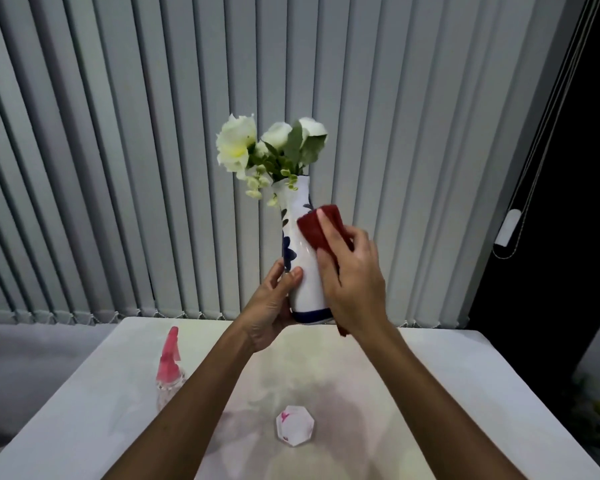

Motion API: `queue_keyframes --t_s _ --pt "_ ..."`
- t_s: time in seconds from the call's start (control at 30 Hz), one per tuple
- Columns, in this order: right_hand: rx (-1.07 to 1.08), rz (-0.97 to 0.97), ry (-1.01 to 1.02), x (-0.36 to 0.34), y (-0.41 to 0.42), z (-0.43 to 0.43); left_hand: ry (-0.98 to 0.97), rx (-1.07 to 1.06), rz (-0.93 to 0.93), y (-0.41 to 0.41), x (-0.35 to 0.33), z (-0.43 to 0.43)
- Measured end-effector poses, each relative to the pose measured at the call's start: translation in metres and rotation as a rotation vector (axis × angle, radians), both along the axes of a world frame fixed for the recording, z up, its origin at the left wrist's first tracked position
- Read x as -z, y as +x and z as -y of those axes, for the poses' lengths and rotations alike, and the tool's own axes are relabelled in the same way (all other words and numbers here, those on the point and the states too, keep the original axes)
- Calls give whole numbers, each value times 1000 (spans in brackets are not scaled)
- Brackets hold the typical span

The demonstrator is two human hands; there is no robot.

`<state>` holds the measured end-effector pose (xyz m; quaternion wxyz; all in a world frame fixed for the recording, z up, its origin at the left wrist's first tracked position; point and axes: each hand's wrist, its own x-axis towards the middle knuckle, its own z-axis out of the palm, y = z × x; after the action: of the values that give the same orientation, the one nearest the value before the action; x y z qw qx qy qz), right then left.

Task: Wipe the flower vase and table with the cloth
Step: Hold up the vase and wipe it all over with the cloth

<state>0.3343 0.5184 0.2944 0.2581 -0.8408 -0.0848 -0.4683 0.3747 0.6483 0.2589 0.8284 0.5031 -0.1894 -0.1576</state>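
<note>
A white vase [300, 244] with blue flower patterns and a blue band at its base is lifted above the white table [430, 393], tilted slightly left. White flowers [271, 147] with green leaves stick out of its neck. My left hand [271, 306] grips the vase near its base from the left. My right hand [352, 275] presses a dark red cloth [317, 225] against the vase's right side, and a bit of cloth hangs below my wrist.
A clear spray bottle with a pink nozzle [168, 365] stands on the table's left. A small octagonal white coaster with pink marks [294, 425] lies near the front middle. Grey vertical blinds [118, 168] hang behind the table.
</note>
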Motion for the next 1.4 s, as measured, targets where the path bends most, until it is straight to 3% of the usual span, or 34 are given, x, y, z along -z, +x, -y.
queue_keyframes --t_s 0.2,0.37,0.5,0.63,0.73,0.8,0.87,0.97,1.1,1.23,1.4 --pt "-443 -318 534 -19 13 9 14 -6 -33 -2 -2 5" --pt "-122 -131 239 40 -6 -1 30 -69 -17 6 -3 -3" --pt "-10 60 62 27 -6 -7 46 -45 17 6 -6 -6" --pt "-29 5 99 -20 9 -3 -23 -2 21 3 -3 0" --pt "-263 -157 361 -29 23 3 -83 22 6 3 4 6" --pt "-304 -210 443 -18 24 6 -103 19 10 4 6 6" --pt "-168 -192 341 7 16 3 -107 -24 -16 5 4 3" --pt "-79 -19 178 39 -4 -8 -91 -67 -64 8 -2 -5" --pt "15 126 48 23 4 -13 43 -1 -14 9 -6 -6" --pt "-3 48 141 -20 15 -11 69 72 47 8 1 1" --pt "-291 -169 571 -14 31 5 17 64 38 8 8 6"
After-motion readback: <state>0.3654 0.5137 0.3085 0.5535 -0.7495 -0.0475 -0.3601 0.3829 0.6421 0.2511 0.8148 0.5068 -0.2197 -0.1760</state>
